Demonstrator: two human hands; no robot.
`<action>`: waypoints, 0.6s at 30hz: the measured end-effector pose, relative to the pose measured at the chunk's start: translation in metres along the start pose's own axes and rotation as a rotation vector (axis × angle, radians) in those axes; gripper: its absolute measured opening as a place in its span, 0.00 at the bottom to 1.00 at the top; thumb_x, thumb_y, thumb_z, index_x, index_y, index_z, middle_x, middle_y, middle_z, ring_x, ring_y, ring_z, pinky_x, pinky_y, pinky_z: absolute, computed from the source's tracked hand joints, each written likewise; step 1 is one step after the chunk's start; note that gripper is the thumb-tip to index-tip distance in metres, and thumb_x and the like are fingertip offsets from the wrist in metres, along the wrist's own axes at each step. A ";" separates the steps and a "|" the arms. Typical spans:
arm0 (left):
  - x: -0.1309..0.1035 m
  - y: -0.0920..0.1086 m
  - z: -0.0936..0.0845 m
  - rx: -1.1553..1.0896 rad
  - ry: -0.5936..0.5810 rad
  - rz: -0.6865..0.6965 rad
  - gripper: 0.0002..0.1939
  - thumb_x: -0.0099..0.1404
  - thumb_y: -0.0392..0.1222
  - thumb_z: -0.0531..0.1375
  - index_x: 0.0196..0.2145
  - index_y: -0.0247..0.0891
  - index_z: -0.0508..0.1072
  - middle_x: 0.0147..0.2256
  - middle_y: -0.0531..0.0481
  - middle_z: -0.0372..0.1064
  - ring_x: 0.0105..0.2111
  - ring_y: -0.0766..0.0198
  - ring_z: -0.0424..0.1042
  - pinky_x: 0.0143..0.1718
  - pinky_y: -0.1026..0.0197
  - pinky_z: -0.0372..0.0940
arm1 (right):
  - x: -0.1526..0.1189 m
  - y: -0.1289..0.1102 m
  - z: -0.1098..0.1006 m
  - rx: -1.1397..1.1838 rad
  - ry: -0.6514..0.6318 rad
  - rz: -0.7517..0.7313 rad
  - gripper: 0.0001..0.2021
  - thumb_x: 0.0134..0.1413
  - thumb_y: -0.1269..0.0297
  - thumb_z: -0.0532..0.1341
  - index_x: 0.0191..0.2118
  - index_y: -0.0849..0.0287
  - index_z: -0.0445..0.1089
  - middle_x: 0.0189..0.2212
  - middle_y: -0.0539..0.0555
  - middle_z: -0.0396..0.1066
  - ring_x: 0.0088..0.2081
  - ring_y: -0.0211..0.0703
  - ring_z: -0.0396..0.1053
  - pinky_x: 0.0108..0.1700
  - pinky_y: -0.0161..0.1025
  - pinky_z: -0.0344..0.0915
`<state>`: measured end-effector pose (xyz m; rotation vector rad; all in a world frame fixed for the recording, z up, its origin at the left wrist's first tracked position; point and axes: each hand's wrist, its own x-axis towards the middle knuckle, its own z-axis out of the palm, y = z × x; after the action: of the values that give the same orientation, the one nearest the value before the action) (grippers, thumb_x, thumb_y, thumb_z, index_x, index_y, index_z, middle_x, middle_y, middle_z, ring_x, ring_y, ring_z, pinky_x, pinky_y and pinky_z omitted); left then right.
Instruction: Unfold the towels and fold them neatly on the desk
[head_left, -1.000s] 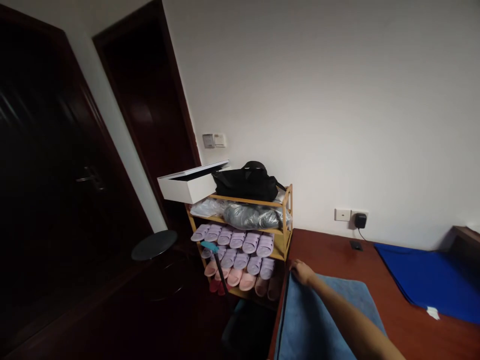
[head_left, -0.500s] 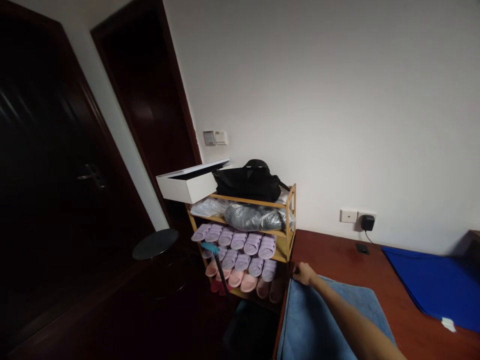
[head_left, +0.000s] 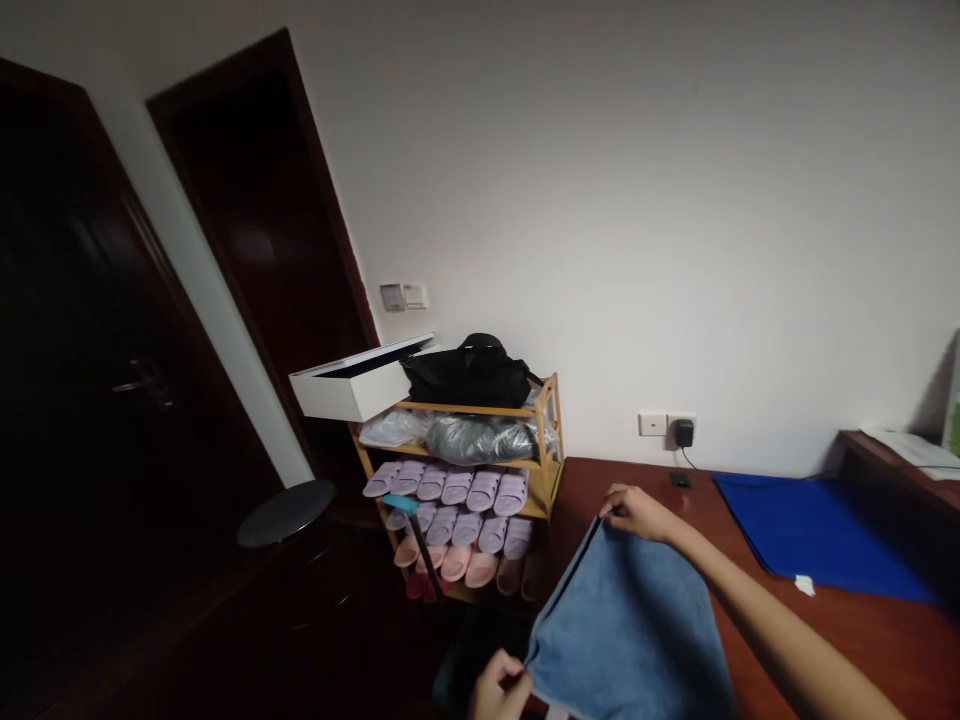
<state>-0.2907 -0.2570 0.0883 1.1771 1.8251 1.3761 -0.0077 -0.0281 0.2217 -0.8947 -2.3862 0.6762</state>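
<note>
Blue-grey cloth [head_left: 637, 625]: over the near left part of the red-brown desk [head_left: 589, 482]; its left edge runs from one hand to the other, and most of its face spreads to the right of that line. Whether that edge touches the desk cannot be told.
Right hand [head_left: 634, 512]: at the cloth's far left corner, thumb and fingers pinching it; the bare forearm reaches in across the cloth's right side.
Left hand [head_left: 501, 688]: at the cloth's near left corner, thumb and forefinger pinched on the edge; part of this hand is cut off below.
Blue sheets [head_left: 810, 530]: on the desk, beyond the cloth and to its right, well apart from it, with a small white tag [head_left: 804, 585] at the near edge.
Wall socket [head_left: 652, 425]: beyond the cloth, with a black plug [head_left: 684, 433] beside it.
Wooden rack [head_left: 550, 490]: beyond the cloth and to its left, next to the desk's end.
Rack's top: a black bag [head_left: 471, 375] and a white box [head_left: 337, 398], both farther off than the cloth.
Rack's lower shelves: lilac slippers [head_left: 456, 486] above pink slippers [head_left: 454, 563], left of the cloth.
Round stool [head_left: 286, 514]: well left of the cloth, past the rack.
</note>
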 end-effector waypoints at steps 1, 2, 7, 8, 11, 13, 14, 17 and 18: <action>0.004 0.015 -0.007 -0.033 -0.002 0.029 0.29 0.43 0.70 0.70 0.17 0.43 0.64 0.20 0.56 0.65 0.26 0.60 0.69 0.33 0.60 0.66 | -0.012 -0.006 -0.018 -0.008 0.006 -0.017 0.12 0.55 0.67 0.62 0.41 0.52 0.84 0.41 0.55 0.79 0.42 0.46 0.75 0.48 0.39 0.70; 0.007 0.032 -0.015 -0.068 -0.005 0.062 0.29 0.44 0.69 0.70 0.17 0.43 0.64 0.20 0.56 0.66 0.27 0.60 0.69 0.33 0.60 0.66 | -0.024 -0.012 -0.036 -0.016 0.017 -0.029 0.12 0.57 0.65 0.62 0.41 0.53 0.83 0.41 0.55 0.79 0.41 0.46 0.75 0.47 0.39 0.71; 0.021 0.127 -0.051 -0.214 -0.085 0.271 0.25 0.48 0.63 0.73 0.22 0.42 0.69 0.29 0.52 0.73 0.31 0.58 0.74 0.35 0.60 0.69 | -0.087 -0.048 -0.113 0.044 0.118 -0.016 0.14 0.64 0.52 0.62 0.41 0.53 0.82 0.43 0.56 0.80 0.44 0.46 0.77 0.48 0.41 0.72; 0.022 0.146 -0.056 -0.224 -0.097 0.315 0.24 0.49 0.62 0.73 0.22 0.42 0.69 0.30 0.51 0.73 0.33 0.58 0.75 0.35 0.60 0.70 | -0.098 -0.054 -0.124 0.079 0.135 0.001 0.15 0.64 0.49 0.62 0.41 0.52 0.82 0.43 0.56 0.80 0.44 0.47 0.77 0.49 0.42 0.73; 0.027 0.192 -0.067 -0.239 -0.130 0.416 0.22 0.50 0.60 0.74 0.24 0.42 0.72 0.33 0.50 0.75 0.37 0.56 0.76 0.38 0.59 0.71 | -0.129 -0.067 -0.147 0.186 0.188 0.059 0.19 0.60 0.42 0.64 0.40 0.52 0.82 0.45 0.56 0.80 0.46 0.48 0.77 0.48 0.43 0.75; 0.032 0.215 -0.068 -0.247 -0.163 0.448 0.21 0.51 0.59 0.75 0.26 0.42 0.74 0.34 0.49 0.75 0.38 0.56 0.76 0.39 0.59 0.72 | -0.146 -0.074 -0.156 0.226 0.245 0.068 0.22 0.58 0.38 0.65 0.39 0.52 0.82 0.46 0.57 0.79 0.46 0.49 0.76 0.48 0.44 0.75; 0.035 0.223 -0.068 -0.246 -0.185 0.455 0.21 0.50 0.58 0.75 0.26 0.41 0.74 0.35 0.49 0.75 0.37 0.57 0.77 0.40 0.58 0.72 | -0.153 -0.077 -0.159 0.235 0.278 0.064 0.23 0.57 0.37 0.65 0.38 0.53 0.82 0.46 0.58 0.79 0.46 0.49 0.76 0.48 0.44 0.75; 0.045 0.239 -0.063 -0.213 -0.246 0.467 0.22 0.48 0.59 0.76 0.26 0.40 0.75 0.35 0.47 0.76 0.38 0.56 0.77 0.43 0.55 0.73 | -0.175 -0.085 -0.165 0.221 0.342 0.066 0.24 0.56 0.35 0.65 0.37 0.53 0.82 0.45 0.58 0.79 0.47 0.51 0.76 0.51 0.46 0.74; 0.048 0.241 -0.060 -0.194 -0.267 0.470 0.23 0.47 0.59 0.77 0.25 0.40 0.75 0.35 0.47 0.76 0.38 0.55 0.77 0.43 0.55 0.73 | -0.182 -0.089 -0.167 0.205 0.344 0.076 0.24 0.56 0.36 0.65 0.37 0.53 0.83 0.45 0.58 0.79 0.47 0.51 0.76 0.53 0.47 0.73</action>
<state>-0.2884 -0.2208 0.3388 1.6596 1.2466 1.5134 0.1727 -0.1692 0.3503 -0.9327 -1.9505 0.7168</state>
